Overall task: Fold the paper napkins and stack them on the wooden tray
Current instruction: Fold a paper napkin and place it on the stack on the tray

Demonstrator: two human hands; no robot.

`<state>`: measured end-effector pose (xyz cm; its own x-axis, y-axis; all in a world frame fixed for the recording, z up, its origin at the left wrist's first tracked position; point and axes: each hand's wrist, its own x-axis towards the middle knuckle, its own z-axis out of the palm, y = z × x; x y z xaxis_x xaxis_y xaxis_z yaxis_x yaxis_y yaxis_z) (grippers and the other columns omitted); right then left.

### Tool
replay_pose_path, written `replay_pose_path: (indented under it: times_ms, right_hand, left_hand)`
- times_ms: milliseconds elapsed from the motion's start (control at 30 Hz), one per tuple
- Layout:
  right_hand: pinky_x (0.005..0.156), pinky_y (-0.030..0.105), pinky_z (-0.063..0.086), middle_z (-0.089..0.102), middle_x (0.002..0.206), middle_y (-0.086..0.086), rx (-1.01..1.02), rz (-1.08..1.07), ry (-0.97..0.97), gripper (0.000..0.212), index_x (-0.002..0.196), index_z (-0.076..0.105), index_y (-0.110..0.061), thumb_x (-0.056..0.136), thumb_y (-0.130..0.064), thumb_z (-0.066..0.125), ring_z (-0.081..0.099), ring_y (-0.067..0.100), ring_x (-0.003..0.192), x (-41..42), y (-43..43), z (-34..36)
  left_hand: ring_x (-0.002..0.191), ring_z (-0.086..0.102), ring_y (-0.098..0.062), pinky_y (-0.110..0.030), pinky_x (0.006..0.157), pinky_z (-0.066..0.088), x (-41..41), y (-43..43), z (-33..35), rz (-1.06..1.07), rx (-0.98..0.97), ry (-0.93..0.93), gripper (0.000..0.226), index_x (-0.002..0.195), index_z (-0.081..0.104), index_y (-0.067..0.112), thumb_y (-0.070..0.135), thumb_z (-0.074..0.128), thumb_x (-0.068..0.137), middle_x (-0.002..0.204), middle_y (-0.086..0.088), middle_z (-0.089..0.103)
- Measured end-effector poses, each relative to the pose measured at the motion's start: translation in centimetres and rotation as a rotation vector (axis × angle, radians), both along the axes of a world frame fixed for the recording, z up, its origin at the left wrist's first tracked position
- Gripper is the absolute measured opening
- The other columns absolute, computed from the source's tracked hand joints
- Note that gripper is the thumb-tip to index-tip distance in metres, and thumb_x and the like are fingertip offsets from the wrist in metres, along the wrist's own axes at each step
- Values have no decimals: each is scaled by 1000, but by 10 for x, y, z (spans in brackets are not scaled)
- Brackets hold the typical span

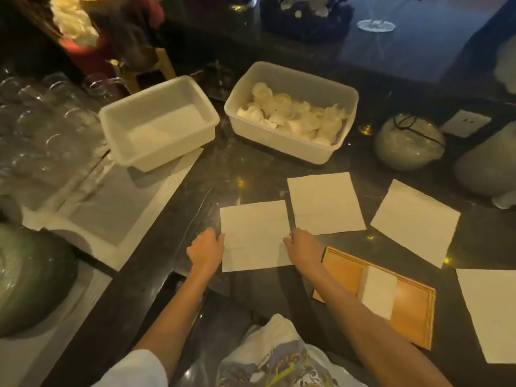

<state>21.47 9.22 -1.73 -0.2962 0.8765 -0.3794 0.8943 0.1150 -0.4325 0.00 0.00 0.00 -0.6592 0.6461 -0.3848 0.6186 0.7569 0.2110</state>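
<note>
The left hand (206, 248) rests curled at the left edge of an unfolded paper napkin (255, 236), fingertips touching its border. The right hand (303, 247) pinches that napkin's right edge, though whether the paper is actually lifted is hard to tell. The napkin lies flat on the dark desk (237, 174), nearly square, its sides roughly parallel to the desk's near edge. Three more flat napkins (325, 203) lie to the right, apart from one another. The wooden tray (413, 311) sits just right of the right forearm, its long axis slanting away to the right, carrying one folded napkin (378, 291). Bare desk lies beyond the napkins, before two plastic tubs (159, 121).
</note>
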Motion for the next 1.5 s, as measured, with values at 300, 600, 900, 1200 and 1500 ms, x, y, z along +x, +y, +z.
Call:
replay_pose_path:
  times_ms: [300, 600, 900, 1200, 1500]
  right_hand:
    - [84, 34, 55, 66, 118, 14, -44, -132, -159, 23, 122, 58, -3, 103, -13, 51, 67, 28, 106, -19, -3, -4]
    - [64, 23, 51, 67, 99, 6, -129, -304, 277, 8, 99, 62, -14, 99, -21, 57, 63, 16, 84, 1, -11, 12]
    - [101, 35, 47, 53, 140, -9, -113, -222, 555, 49, 135, 53, -26, 92, -44, 67, 51, 12, 127, 52, 19, 86]
    - [96, 35, 57, 70, 119, -9, -162, -211, 895, 36, 126, 62, -26, 92, -29, 72, 68, 10, 108, 47, 33, 127]
    - [61, 21, 55, 75, 92, -19, -55, -523, 1010, 18, 104, 68, -38, 88, -47, 70, 72, 4, 84, 69, 6, 151]
  left_hand:
    - [117, 61, -35, -50, 97, 48, 12, 4, -26, 189, -12, -202, 34, 122, 58, 4, 30, 58, 100, 127, -15, 62]
    - [88, 52, -23, -28, 64, 41, 6, 21, -5, 146, 420, -573, 8, 92, 48, 12, 7, 55, 92, 87, -1, 52]
    - [86, 64, -4, -22, 73, 53, 7, 113, 132, -591, 424, -854, 24, 114, 54, 23, 11, 58, 94, 105, 1, 63]
    - [103, 63, -11, -21, 87, 53, 23, 132, 214, -894, 299, -762, 25, 114, 60, 28, 27, 58, 89, 115, 5, 63]
    - [133, 55, -39, -61, 110, 42, 9, 95, 150, 0, 557, -1673, 66, 147, 44, 15, 60, 39, 100, 146, -17, 56]
